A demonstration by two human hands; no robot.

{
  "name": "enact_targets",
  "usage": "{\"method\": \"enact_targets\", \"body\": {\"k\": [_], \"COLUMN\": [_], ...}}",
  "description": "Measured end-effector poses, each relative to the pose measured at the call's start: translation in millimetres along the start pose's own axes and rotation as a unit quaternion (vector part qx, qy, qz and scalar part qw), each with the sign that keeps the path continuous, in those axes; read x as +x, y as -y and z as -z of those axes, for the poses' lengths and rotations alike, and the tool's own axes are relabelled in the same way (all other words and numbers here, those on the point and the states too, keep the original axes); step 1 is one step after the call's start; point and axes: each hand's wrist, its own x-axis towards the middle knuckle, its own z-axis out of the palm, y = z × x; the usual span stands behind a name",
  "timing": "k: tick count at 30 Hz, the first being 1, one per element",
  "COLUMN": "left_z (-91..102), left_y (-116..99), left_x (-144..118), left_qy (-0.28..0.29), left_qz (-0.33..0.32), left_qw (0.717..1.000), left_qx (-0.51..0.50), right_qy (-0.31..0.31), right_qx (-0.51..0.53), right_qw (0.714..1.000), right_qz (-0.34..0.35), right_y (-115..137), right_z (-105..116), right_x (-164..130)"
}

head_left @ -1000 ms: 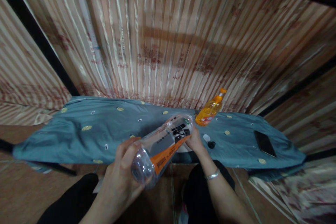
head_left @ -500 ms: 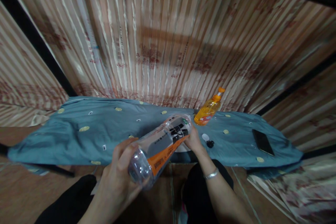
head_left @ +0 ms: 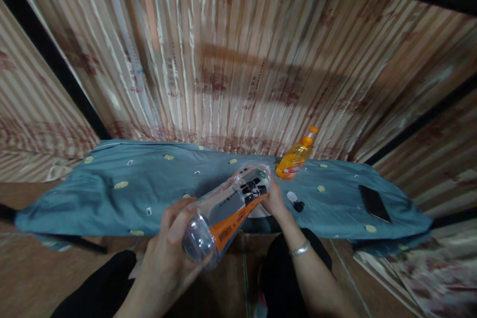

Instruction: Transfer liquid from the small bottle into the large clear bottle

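A large clear plastic bottle with an orange and black label lies tilted between my two hands, above the table's front edge. Its base end points toward me at the lower left. My left hand is wrapped round that base end. At the far upper end, my right hand is closed on the bottle, its fingers mostly hidden behind it. A silver bracelet circles the right wrist. Partly covered by the bottle, something round and pale with a dark lower edge shows on the cloth.
A pump bottle of orange liquid stands behind my right hand. A small white disc and a small black object lie near that wrist; a dark phone lies farther right. Blue-grey cloth covers the table; striped curtains hang behind.
The view has shifted very slightly. Both hands keep the same hold on the bottle, and nothing else has visibly moved.
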Motion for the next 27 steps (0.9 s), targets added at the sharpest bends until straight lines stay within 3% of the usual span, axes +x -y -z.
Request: {"method": "enact_targets", "body": {"k": [9, 20, 27], "left_z": [1.9, -4.5, -0.2], "left_y": [0.1, -6.7, -7.3], "left_x": [-1.4, -1.8, -7.3], "left_qy": [0.012, -0.025, 0.010], "left_qz": [-0.014, 0.006, 0.040], "left_qw": [1.000, 1.000, 0.999], "left_qx": [0.008, -0.003, -0.022], "right_qy": [0.010, 0.011, 0.004], "right_qx": [-0.003, 0.003, 0.017], "right_qw": [1.000, 1.000, 1.000], "right_qz": [0.004, 0.022, 0.013], "right_y": [1.7, -14.3, -12.5], "right_z": [1.4, -3.7, -7.9], "right_x": [2.0, -0.2, 1.1]}}
